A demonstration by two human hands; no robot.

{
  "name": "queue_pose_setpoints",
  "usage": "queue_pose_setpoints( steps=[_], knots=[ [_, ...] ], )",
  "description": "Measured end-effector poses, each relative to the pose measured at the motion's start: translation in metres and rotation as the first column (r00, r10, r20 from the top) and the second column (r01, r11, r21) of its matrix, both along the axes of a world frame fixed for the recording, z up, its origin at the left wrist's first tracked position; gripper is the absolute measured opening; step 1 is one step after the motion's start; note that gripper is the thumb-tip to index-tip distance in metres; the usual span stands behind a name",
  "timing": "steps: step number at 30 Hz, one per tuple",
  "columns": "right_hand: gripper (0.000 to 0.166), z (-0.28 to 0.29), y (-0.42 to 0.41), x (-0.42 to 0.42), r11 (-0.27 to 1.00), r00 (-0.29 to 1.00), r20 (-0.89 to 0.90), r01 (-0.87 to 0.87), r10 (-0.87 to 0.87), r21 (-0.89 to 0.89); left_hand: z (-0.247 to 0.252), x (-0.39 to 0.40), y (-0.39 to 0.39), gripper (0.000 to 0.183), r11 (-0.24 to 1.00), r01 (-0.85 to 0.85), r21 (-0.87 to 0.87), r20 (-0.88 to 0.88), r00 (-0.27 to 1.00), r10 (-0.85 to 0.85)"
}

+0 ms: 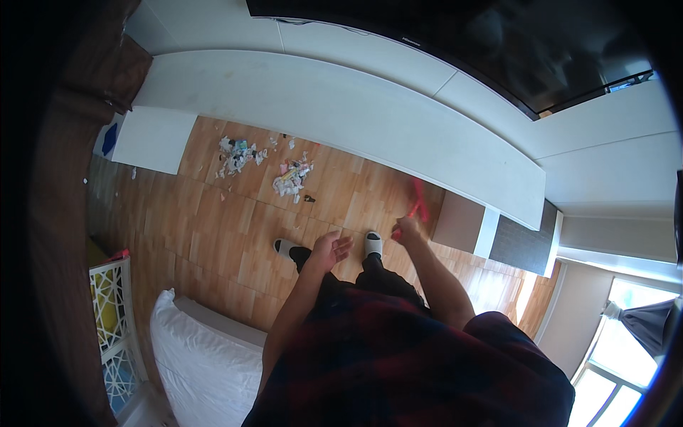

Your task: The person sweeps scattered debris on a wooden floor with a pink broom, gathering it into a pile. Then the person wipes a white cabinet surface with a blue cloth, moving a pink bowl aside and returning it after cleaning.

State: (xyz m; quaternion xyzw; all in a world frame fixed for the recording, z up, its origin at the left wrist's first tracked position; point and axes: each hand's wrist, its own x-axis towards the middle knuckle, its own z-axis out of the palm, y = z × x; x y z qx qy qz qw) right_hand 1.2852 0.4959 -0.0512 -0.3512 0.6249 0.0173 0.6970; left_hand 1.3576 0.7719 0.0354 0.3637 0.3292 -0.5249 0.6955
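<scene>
My right hand [408, 228] is closed around the handle of a red tool [420, 205]. The tool's far end is blurred by motion near the front edge of the white cabinet, so its exact kind cannot be told. My left hand [333, 250] hangs above the floor with fingers apart, holding nothing. Ahead and to the left, two heaps of litter lie on the wood-look floor [341, 205]. The farther heap [238, 156] has white scraps and a bluish-green piece. The nearer heap [293, 178] mixes white scraps with yellowish bits. A small dark piece [309, 198] lies beside it.
A long white wall-side cabinet [341, 101] runs across, below a Hisense television [512, 48]. At left stands a white box-shaped unit [155, 140]. A white-covered bed [208, 368] and a lattice-fronted rack [111, 320] are lower left. Low drawers [459, 221] stand at right.
</scene>
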Motion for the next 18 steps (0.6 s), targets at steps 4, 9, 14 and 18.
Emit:
queue_pose_setpoints(
  steps=[4, 9, 14, 18],
  knots=[
    [0.006, -0.017, -0.042, -0.018, 0.985, 0.996, -0.035, 0.089, -0.085, 0.148, -0.004, -0.003, 0.012, 0.024, 1.0, 0.0, 0.007, 0.002, 1.0, 0.0],
    [0.009, -0.021, 0.042, 0.004, 0.965, 0.99, -0.006, 0.141, -0.144, 0.219, -0.01, -0.013, 0.033, 0.027, 0.996, -0.054, 0.064, 0.019, 0.998, 0.053],
    [0.005, 0.024, 0.191, 0.064, 0.979, 0.995, -0.026, -0.094, 0.101, 0.181, -0.033, -0.008, 0.071, 0.026, 0.98, -0.074, 0.184, -0.018, 0.997, 0.079],
    [0.011, 0.059, 0.25, 0.11, 0.945, 0.987, 0.106, -0.15, 0.124, 0.291, -0.052, 0.033, 0.121, 0.022, 0.987, -0.113, 0.118, 0.039, 0.993, 0.109]
  ],
)
